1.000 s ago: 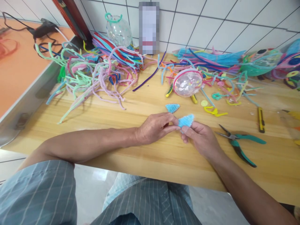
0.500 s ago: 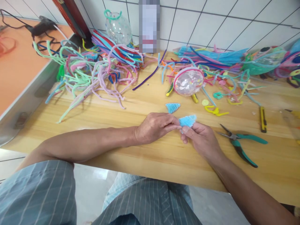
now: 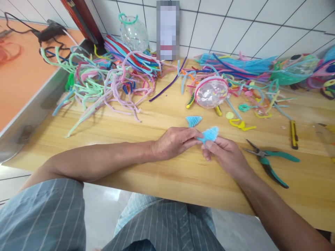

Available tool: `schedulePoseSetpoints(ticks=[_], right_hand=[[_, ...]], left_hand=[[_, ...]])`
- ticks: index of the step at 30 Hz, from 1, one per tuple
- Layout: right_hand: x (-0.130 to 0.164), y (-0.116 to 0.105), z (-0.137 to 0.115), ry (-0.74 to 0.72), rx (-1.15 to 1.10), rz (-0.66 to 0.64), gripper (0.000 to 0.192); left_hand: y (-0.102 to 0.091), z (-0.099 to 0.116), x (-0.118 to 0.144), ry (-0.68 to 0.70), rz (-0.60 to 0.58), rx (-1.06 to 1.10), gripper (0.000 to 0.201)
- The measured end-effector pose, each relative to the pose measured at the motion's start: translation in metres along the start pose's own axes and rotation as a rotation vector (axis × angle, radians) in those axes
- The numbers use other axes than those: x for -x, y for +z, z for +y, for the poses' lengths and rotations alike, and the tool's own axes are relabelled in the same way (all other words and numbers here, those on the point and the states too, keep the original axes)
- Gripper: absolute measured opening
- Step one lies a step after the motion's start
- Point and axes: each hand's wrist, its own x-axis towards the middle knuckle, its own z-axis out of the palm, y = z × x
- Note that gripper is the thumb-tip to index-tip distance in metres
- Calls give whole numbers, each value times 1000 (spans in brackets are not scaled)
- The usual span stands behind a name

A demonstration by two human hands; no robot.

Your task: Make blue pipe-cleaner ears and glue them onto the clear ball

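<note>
Both my hands meet over the middle of the wooden table (image 3: 162, 174). My left hand (image 3: 174, 142) pinches the narrow end of a light blue pipe-cleaner fin (image 3: 210, 134). My right hand (image 3: 226, 155) holds the same fin from below with fingers and thumb. A second blue fin (image 3: 194, 120) of the same shape lies flat on the table just beyond my hands. Farther back rests a clear plastic ball (image 3: 210, 91) with a pink pipe-cleaner rim.
Teal-handled pliers (image 3: 269, 161) lie right of my right hand, a yellow utility knife (image 3: 294, 134) beyond them. A tangle of pastel pipe cleaners (image 3: 104, 83) covers the back left, a blue bundle (image 3: 235, 66) the back right. A clear bottle (image 3: 133, 31) stands by the tiled wall.
The fin has turned slightly in my fingers and sits a little higher. My hands stay at the same place on the table.
</note>
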Motion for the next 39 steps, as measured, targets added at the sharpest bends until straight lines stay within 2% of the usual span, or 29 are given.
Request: schedulePoseSetpoints(ticks=[9, 14, 16, 18, 21, 24, 28, 30, 35, 39], right_hand=[[2, 7, 10, -60, -54, 98, 48], [0, 7, 4, -67, -33, 105, 48], [-1, 3, -3, -69, 34, 87, 48], [-2, -1, -9, -71, 134, 74, 48], [-1, -6, -13, -70, 239, 47, 47], [-2, -9, -10, -68, 231, 7, 53], [-4, -11, -4, -50, 96, -50, 66], [-5, -10, -3, -47, 90, -50, 65], [-2, -10, -4, -109, 325, 34, 51], [0, -12, -3, -154, 408, 23, 41]], left_hand=[[4, 3, -1, -4, 96, 64, 16], [7, 4, -2, -76, 107, 122, 16], [8, 5, -4, -159, 121, 224, 20], [7, 6, -8, -308, 101, 386, 33], [4, 7, -14, -536, -25, 655, 37], [1, 9, -18, -633, -85, 792, 43], [2, 12, -19, -662, -17, 810, 49], [2, 13, -19, -659, 10, 804, 51], [3, 12, -16, -691, -42, 826, 52], [5, 10, -14, -695, -92, 824, 53]])
